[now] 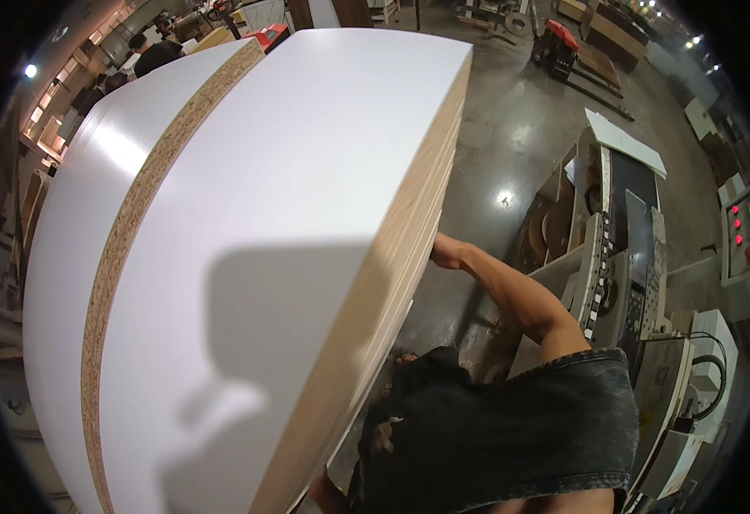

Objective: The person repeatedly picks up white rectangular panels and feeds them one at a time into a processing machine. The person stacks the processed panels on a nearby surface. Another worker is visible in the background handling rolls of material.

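A large white-faced board (306, 154) fills the middle of the view, its long side (418, 184) light and wood-coloured with several thin lines along it. On top of it, set back to the left, lies another white board (101, 171) with a raw chipboard edge (131, 206). My right hand (448, 251) is against the wood-coloured side, arm stretched forward; its fingers are hidden behind the edge. Of my left hand (326, 492) only a bit of skin shows beside the near end of that side, at the lower rim, fingers hidden. A dark shadow falls across the lower board.
To my right stands a long machine (628, 231) with a white sheet (628, 141) on its far end. A control panel (742, 227) with red buttons is beyond it. A red pallet truck (559, 47) stands farther back on the grey floor (499, 137). People (156, 56) are at the far left.
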A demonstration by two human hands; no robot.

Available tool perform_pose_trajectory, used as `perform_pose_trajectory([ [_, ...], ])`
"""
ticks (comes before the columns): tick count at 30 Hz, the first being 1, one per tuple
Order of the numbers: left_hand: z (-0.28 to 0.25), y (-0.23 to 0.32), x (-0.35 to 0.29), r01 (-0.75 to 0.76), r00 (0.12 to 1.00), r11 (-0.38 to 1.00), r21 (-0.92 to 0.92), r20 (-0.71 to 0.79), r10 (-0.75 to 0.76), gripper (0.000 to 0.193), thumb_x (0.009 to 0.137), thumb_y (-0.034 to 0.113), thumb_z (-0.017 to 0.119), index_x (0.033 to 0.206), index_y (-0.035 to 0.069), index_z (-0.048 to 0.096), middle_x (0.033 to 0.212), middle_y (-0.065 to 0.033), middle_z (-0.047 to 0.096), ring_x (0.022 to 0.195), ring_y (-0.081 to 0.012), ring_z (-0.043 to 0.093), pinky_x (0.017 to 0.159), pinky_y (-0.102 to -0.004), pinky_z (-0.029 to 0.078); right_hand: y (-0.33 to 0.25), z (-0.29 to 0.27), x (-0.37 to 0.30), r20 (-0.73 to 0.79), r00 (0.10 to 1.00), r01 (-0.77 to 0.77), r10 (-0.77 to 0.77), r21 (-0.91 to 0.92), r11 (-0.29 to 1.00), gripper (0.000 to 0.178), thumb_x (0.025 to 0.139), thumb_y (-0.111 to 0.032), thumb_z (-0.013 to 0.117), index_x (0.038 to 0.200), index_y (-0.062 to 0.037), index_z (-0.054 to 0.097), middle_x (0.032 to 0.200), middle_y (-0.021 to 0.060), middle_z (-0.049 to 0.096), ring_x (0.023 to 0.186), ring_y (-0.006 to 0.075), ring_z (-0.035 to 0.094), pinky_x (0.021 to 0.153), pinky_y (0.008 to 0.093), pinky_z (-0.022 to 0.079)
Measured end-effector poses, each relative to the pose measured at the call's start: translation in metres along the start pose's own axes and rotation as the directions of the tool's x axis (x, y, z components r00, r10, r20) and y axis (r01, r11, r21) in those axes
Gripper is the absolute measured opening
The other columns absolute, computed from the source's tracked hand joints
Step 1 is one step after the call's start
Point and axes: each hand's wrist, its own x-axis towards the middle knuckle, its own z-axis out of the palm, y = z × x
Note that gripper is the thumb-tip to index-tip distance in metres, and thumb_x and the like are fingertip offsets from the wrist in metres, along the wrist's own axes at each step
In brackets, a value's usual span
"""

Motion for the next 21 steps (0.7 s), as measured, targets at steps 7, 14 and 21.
perform_pose_trajectory([
  [7, 0.062, -0.035, 0.019, 0.060, 0.996, 0.989, -0.137, 0.070, -0.051, 0.057, 0.113, 0.039, 0.043, 0.157, 0.004, 0.041, 0.156, -0.0150, 0.048, 0.139, -0.0306, 0.048, 0.120, -0.0442, 0.037, -0.064, -0.069, 0.009, -0.057, 0.998, -0.028, 0.028, -0.003, 1.000, 0.091, 0.099, -0.070, 0.052, 0.164, -0.0084, 0.035, 0.164, 0.0191, 0.041, 0.148, 0.0369, 0.040, 0.121, 0.0598, 0.031],
  [14, 0.090, -0.057, -0.023, -0.010, 0.999, 0.956, -0.294, -0.033, 0.000, 0.057, 0.113, 0.040, 0.043, 0.157, 0.004, 0.041, 0.157, -0.0147, 0.048, 0.140, -0.0311, 0.048, 0.121, -0.0446, 0.037, -0.040, -0.110, 0.052, 0.017, 0.990, -0.141, 0.140, 0.056, 0.988, 0.069, 0.104, -0.053, 0.058, 0.157, -0.0106, 0.047, 0.159, 0.0108, 0.051, 0.144, 0.0307, 0.047, 0.120, 0.0510, 0.035],
  [21, 0.151, -0.119, -0.108, -0.265, 0.942, 0.823, -0.503, -0.317, 0.110, 0.058, 0.113, 0.041, 0.043, 0.157, 0.005, 0.040, 0.157, -0.0145, 0.048, 0.141, -0.0315, 0.048, 0.121, -0.0450, 0.037, -0.054, -0.174, 0.123, 0.209, 0.965, -0.131, 0.157, -0.134, 0.982, 0.052, 0.109, -0.043, 0.056, 0.146, -0.0073, 0.057, 0.139, 0.0092, 0.067, 0.120, 0.0236, 0.065, 0.103, 0.0398, 0.050],
])
